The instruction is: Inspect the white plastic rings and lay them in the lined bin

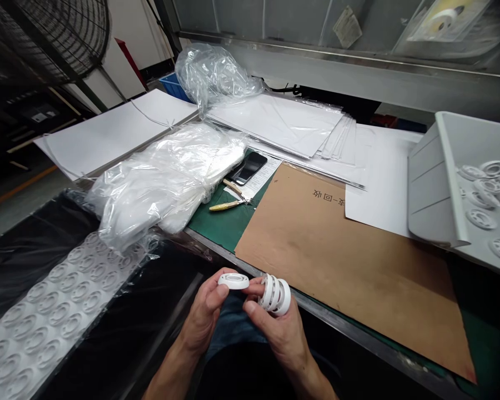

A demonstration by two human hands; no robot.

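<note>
Just in front of the table's near edge, my left hand [204, 311] pinches one white plastic ring [233, 281] between thumb and fingers, its face tilted nearly flat. Close on its right, my right hand [281, 328] is closed round a small stack of white rings [275, 295], with fingers running through their middles. The fingertips of the right hand come near the single ring; whether they touch it I cannot tell. At the right, a grey-white plastic bin [437, 183] holds several similar white rings [481, 218].
A brown cardboard sheet [350, 261] covers much of the green table. Side cutters [229, 205] and a phone [249, 168] lie beside clear plastic bags [166, 172]. White sheets [279, 119] are stacked behind. On the left, a white tray [45, 316] carries rows of rings. A fan [54, 39] stands far left.
</note>
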